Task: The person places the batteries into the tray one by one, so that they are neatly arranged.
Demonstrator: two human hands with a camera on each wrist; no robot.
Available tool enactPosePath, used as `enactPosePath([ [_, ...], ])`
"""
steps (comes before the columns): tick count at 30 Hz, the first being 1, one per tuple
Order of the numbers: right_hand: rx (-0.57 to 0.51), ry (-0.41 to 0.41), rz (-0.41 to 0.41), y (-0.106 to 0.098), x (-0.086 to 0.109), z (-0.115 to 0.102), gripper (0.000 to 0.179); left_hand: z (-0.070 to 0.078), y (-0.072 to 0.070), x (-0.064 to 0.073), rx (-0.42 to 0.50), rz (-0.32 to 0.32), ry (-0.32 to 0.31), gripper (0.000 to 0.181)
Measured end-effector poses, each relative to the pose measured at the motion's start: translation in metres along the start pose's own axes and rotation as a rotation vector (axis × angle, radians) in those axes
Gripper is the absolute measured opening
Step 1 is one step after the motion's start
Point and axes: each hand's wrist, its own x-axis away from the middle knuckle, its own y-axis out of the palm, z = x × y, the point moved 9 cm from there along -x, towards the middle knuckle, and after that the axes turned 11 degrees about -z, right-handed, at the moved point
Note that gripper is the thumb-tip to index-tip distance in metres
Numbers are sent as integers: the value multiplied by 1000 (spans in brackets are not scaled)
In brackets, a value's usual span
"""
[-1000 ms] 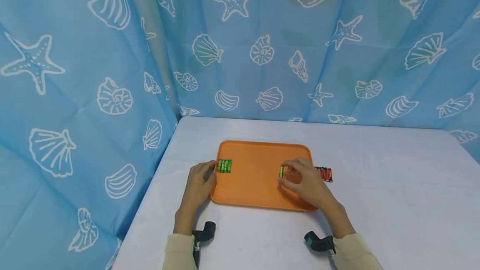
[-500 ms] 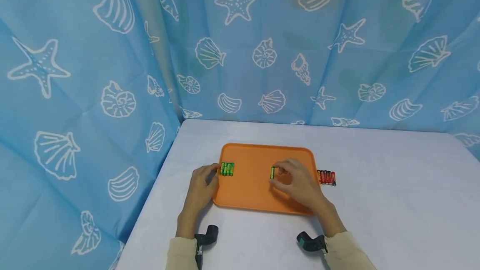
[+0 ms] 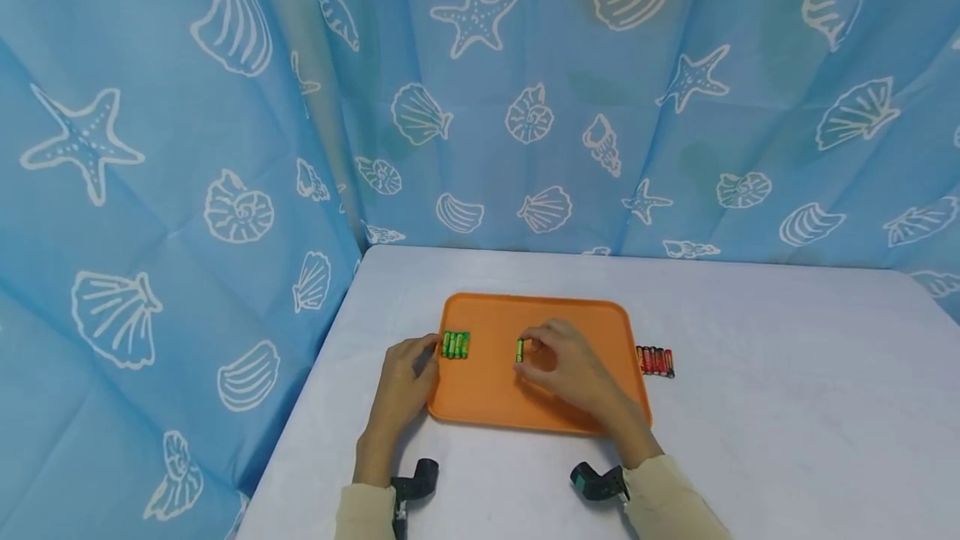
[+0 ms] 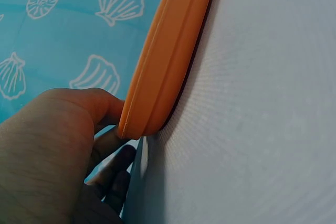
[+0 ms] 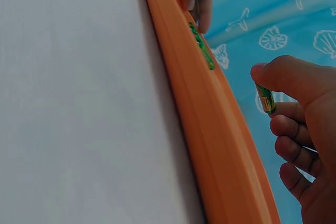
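My right hand pinches a small green battery upright between thumb and fingers, above the middle of the orange tray. The right wrist view shows the held battery raised above the tray rim, with gold near one end. Several green batteries lie side by side in a row by the tray's left edge. At that edge my left hand holds the rim. Up close in the left wrist view, the thumb lies against the rim, its tip hidden behind it.
Just outside the tray's right edge, several red and black batteries lie in a row on the white tabletop. A blue curtain with white shells and starfish hangs behind and to the left. Each wrist carries a black camera mount.
My right hand has moved left across the tray with the green battery, from near its right side to its middle. The left hand stays at the rim. The head view has shifted slightly.
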Motion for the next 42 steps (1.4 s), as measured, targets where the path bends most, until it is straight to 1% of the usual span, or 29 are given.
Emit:
enactPosePath([
  [3, -9, -8, -15, 7, -5, -2, 39, -1, 0, 1, 0, 0, -8, 34],
  [6, -8, -21, -13, 12, -10, -5, 38, -1, 0, 1, 2, -5, -10, 34],
  [12, 23, -43, -19, 22, -21, -11, 37, -2, 1, 2, -2, 3, -9, 34],
  [17, 47, -33, -44, 31, -31, -14, 39, -2, 1, 3, -5, 11, -10, 34],
  [21, 61, -27, -42, 35, -36, -16, 40, -2, 0, 2, 4, 12, -2, 34],
  [27, 44, -11, -46, 41, -44, -13, 37, -1, 0, 1, -3, 11, 7, 33],
  [33, 59, -24, -64, 49, -52, -13, 32, -1, -2, 1, -11, 16, -2, 34],
  [38, 81, -49, -47, 51, -56, -15, 31, 1, -1, 1, -15, 13, 15, 34],
  [42, 82, -78, -36, 52, -58, -19, 32, 2, -2, 2, -13, 23, 42, 33],
])
